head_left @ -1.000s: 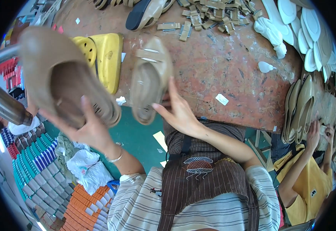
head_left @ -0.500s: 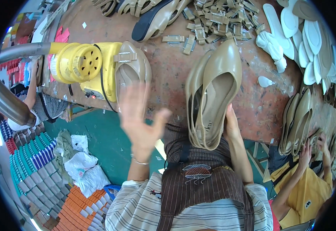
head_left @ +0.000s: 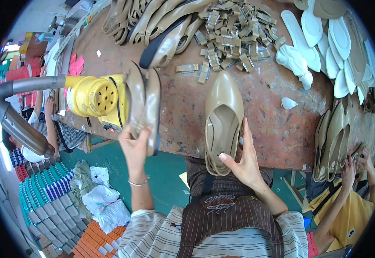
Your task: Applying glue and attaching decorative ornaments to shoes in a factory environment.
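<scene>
Beside the yellow machine, my left hand (head_left: pixel 134 139) is closed on the heel end of a beige slingback shoe (head_left: pixel 136 95), which is tipped on its side. A second beige shoe (head_left: pixel 153 101) lies close against it, its dark sole edge showing. In front of me, a beige pointed shoe (head_left: pixel 224 92) rests on the table with its toe pointing away and its strap at the near edge. My right hand (head_left: pixel 244 161) grips its heel end, thumb on the insole and fingers along the right side.
The yellow machine (head_left: pixel 99 96) with a grey hose (head_left: pixel 19 124) stands at left. Beyond lie beige shoes (head_left: pixel 166 41), a heap of buckled straps (head_left: pixel 230 32), pale insoles (head_left: pixel 340 36) and a crumpled white bag (head_left: pixel 292 60). At right, a co-worker's hands (head_left: pixel 350 167) are near more shoes (head_left: pixel 340 137).
My left hand, blurred and spread before, has moved left and closed on the shoe by the machine, which is now tilted. My right thumb has come over the heel of the other shoe.
</scene>
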`<state>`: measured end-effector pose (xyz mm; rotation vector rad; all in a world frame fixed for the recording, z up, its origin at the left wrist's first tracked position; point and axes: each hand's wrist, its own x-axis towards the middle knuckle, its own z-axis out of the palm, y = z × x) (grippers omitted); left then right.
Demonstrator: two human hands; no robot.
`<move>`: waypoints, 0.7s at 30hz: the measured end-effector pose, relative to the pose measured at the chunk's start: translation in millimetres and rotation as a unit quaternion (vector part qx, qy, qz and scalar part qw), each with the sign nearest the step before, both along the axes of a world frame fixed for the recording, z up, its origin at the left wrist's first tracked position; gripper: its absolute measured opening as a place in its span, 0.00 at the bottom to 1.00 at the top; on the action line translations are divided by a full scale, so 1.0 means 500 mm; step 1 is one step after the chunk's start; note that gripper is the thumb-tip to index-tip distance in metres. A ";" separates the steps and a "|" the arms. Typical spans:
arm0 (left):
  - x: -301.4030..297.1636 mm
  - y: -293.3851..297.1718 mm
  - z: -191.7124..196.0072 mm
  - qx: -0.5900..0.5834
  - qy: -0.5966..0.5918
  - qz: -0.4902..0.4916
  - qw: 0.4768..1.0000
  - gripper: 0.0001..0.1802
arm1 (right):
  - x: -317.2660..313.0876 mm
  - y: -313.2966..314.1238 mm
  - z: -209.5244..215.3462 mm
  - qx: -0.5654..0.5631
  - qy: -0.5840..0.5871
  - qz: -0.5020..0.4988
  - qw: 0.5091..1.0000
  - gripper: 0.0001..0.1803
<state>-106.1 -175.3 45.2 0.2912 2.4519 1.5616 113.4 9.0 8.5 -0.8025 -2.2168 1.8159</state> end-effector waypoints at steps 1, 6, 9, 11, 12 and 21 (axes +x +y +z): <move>-0.013 0.023 0.040 0.002 0.022 0.008 1.000 0.05 | 0.000 -0.004 -0.004 -0.039 0.004 -0.018 0.999 0.55; -0.117 0.042 0.170 0.097 0.043 0.044 0.993 0.13 | -0.011 -0.005 -0.008 -0.035 -0.009 -0.043 0.998 0.56; -0.180 0.087 0.216 0.108 0.103 0.026 0.989 0.14 | -0.017 -0.012 -0.001 0.013 -0.023 -0.039 0.999 0.57; -0.258 0.115 0.231 0.076 0.157 0.030 0.984 0.18 | -0.021 -0.020 0.010 0.002 -0.038 -0.042 0.998 0.58; -0.301 0.132 0.236 0.062 0.180 0.052 0.980 0.21 | -0.026 -0.021 0.016 -0.009 -0.053 -0.048 0.997 0.59; -0.055 0.150 0.027 -0.096 0.138 -0.248 0.954 0.40 | -0.010 -0.015 -0.020 -0.055 0.025 -0.074 0.995 0.47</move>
